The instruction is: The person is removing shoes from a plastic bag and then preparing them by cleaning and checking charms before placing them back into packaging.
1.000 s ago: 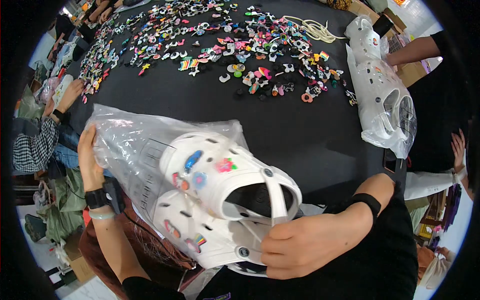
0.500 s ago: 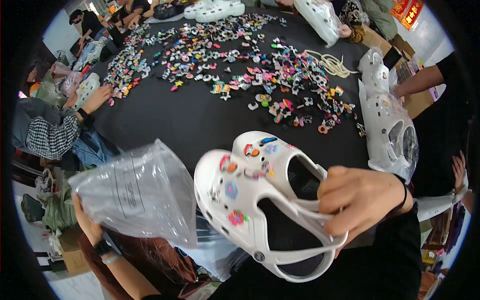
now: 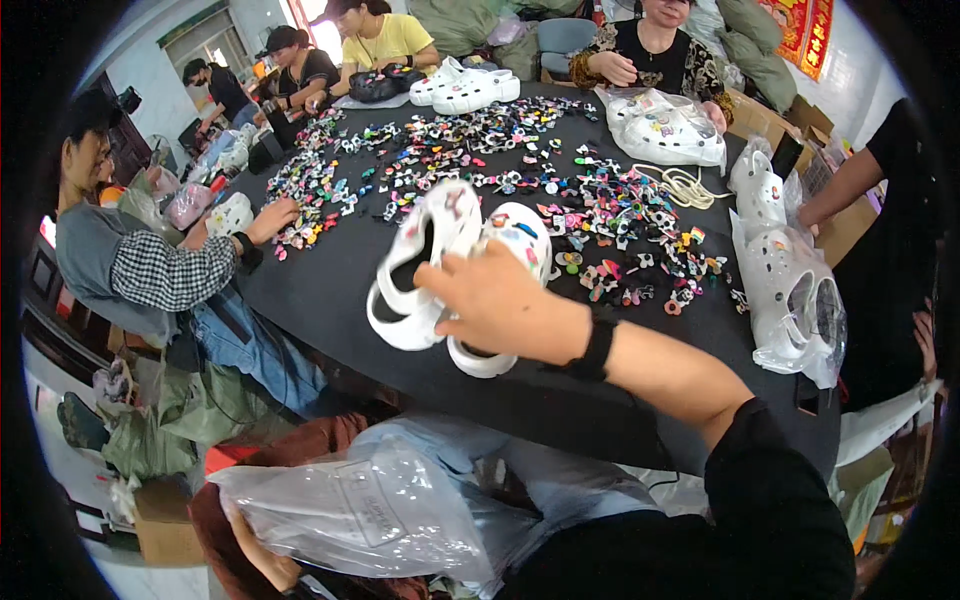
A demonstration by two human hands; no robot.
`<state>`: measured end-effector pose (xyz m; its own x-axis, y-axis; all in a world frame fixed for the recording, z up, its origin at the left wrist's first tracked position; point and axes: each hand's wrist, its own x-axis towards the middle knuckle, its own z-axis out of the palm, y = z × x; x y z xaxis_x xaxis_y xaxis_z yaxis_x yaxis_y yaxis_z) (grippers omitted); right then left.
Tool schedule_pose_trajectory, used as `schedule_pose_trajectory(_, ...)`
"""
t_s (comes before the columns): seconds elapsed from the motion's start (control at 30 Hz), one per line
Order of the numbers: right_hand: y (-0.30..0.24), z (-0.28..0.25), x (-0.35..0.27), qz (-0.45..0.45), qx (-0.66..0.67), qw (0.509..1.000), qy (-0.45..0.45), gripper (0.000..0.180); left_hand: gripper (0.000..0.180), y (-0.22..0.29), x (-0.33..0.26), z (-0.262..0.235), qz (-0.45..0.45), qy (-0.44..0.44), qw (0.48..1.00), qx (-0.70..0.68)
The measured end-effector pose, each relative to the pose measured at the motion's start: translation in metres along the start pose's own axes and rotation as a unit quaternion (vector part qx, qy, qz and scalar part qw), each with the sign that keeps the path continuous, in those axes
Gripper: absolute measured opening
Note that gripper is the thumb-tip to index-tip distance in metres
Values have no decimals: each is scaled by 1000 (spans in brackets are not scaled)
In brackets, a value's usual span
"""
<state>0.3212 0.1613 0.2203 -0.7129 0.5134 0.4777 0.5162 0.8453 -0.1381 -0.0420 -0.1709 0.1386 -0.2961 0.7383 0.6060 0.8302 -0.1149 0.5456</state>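
A pair of white clogs [image 3: 456, 218] decorated with colourful charms hangs over the near part of the black table [image 3: 320, 310]. My right hand [image 3: 520, 312] is closed around their heel ends, its arm reaching across from the right. The clogs are slightly blurred and their toes point away from me. Low in front of me, over my lap, my left hand [image 3: 258, 555] holds a clear plastic bag [image 3: 350, 510] with dark printing. The bag covers most of that hand's fingers. I see no shoe inside the bag.
Many small colourful shoe charms [image 3: 620, 215] spread over the table. Bagged white clogs [image 3: 785, 290] lie along the right edge; another bagged pair [image 3: 665, 135] is at the far right. White clogs [image 3: 480, 90] and a cord [image 3: 685, 185] lie farther back. Several people sit or stand around.
My right hand has carried the clogs forward and left over the table, turning them. My left hand and the plastic bag have dropped toward my lap. The view has tilted up, showing more people.
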Motion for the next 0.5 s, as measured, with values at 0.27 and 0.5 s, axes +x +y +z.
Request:
schedule_pose_trajectory(0.27, -3, 1, -17, 20, 90, 995, -31, 79, 95, 35, 3, 20, 27, 53, 992, -114)
schedule_pose_trajectory(0.5, 19, -20, -51, 39, 260, 964, 21, 42, 98, 32, -7, 42, -134, 28, 962, -236)
